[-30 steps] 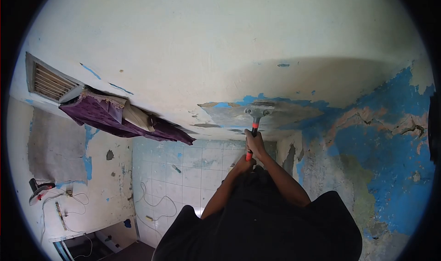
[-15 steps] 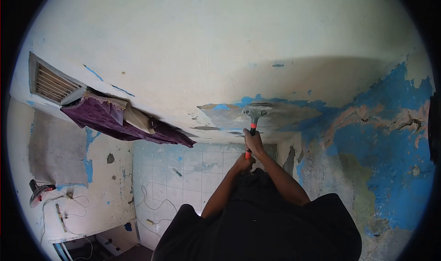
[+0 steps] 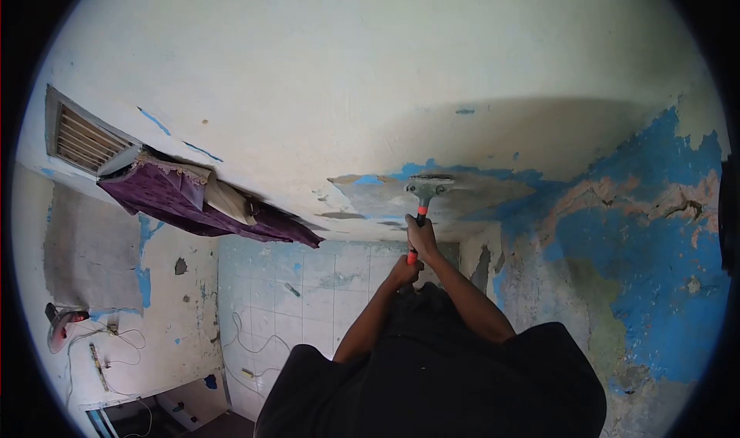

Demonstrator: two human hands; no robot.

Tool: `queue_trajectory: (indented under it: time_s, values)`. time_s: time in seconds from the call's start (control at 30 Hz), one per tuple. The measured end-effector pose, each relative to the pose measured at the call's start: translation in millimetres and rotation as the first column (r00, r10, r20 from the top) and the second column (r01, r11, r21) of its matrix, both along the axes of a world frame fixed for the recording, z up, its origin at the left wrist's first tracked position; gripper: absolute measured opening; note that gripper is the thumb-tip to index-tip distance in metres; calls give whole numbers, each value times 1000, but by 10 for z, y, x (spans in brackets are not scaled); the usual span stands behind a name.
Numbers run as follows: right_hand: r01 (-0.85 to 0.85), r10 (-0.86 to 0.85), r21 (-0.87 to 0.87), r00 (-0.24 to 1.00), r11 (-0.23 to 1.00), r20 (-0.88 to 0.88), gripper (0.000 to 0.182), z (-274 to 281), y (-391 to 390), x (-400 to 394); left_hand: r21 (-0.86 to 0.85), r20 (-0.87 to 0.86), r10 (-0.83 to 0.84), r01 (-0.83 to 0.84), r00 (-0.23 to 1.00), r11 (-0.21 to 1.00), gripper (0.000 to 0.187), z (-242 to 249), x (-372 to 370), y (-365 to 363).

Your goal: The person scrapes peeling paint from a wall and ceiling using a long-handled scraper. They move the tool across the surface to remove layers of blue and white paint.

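A scraper with a wide grey head (image 3: pixel 428 187) and a black and red handle points away from me, its edge against the wall (image 3: pixel 370 199) where bare grey plaster and blue paint show. My right hand (image 3: pixel 422 236) is wrapped round the upper part of the handle, just below the head. Lower down, my left hand (image 3: pixel 405 270) grips the handle's red end. Flaking blue paint (image 3: pixel 420 168) lies just beyond the scraper's edge.
A purple curtain (image 3: pixel 193 203) hangs at the left beside a slatted vent (image 3: pixel 89 139). A tool with a disc (image 3: pixel 59 328) and loose cables are at the lower left. Blue peeling wall (image 3: pixel 655 245) stands at the right, white tiles (image 3: pixel 316 284) below.
The view has shifted very slightly, so the surroundings sit a little further left. Both hands still hold the scraper at nearly the same spot on the wall.
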State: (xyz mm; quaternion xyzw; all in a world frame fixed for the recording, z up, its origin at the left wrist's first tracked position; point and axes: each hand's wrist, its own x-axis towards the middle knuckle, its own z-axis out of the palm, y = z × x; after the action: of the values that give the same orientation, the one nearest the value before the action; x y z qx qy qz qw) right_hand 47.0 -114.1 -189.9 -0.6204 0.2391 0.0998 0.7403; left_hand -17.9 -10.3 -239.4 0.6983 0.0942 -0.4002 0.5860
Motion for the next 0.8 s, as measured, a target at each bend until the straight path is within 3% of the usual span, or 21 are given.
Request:
queue_trajectory:
  time_s: [0.07,0.17,0.27,0.37,0.5,0.63,0.7,0.8]
  values:
    - [-33,33,74,999,997,9,45,218,-17,-55,-29,0,-21,21,1000,999,19,3,27,18]
    - [10,-9,-51,1000,999,17,45,52,13,-72,5,47,-59,59,997,998,21,-247,-34,27]
    - [26,-26,19,1000,999,4,44,-106,9,-51,24,39,-86,85,996,996,19,-278,30,40]
    - [-16,16,8,999,1000,33,43,93,-18,-70,-17,64,-25,27,998,1000,17,32,-8,-4]
    - [6,-5,-46,1000,999,24,44,3,-10,-17,-17,25,-39,39,999,999,16,-171,70,-39]
    - [-1,1,-50,1000,999,12,44,186,-25,-56,-89,137,-138,151,981,984,18,-190,34,4]
    - [-2,5,-93,1000,996,26,44,150,-35,-36,-27,91,-86,89,992,996,21,-189,116,-34]
    - [19,-19,-24,1000,1000,16,46,-89,-7,-16,28,89,-81,79,993,996,25,-228,14,4]
